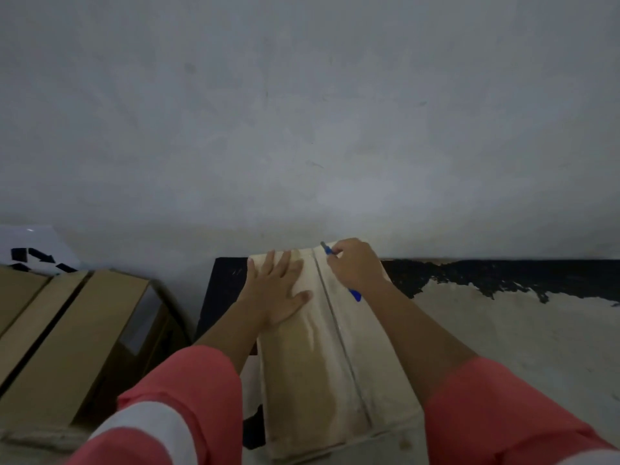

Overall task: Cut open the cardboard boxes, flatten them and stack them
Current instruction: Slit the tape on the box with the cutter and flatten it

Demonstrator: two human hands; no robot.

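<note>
Presses straight-fingered left hand (278,290) on cardboard box (318,380) lying lengthwise toward wall (302,129); grips wall-pointing blue cutter (355,294) in right hand (355,263).

We find no words, brands or numbers to read. The only sign is a group of black arrows (37,258) printed on a white panel (20,238) at the far left, behind the brown boxes (77,333), partly hidden.

Two arms in coral-pink sleeves that end near the elbows, the left sleeve (188,391) crossed by a broad white band (147,427), the right sleeve (496,414) coral-pink too, with left hand (278,293) and right hand (355,263) bare.
</note>
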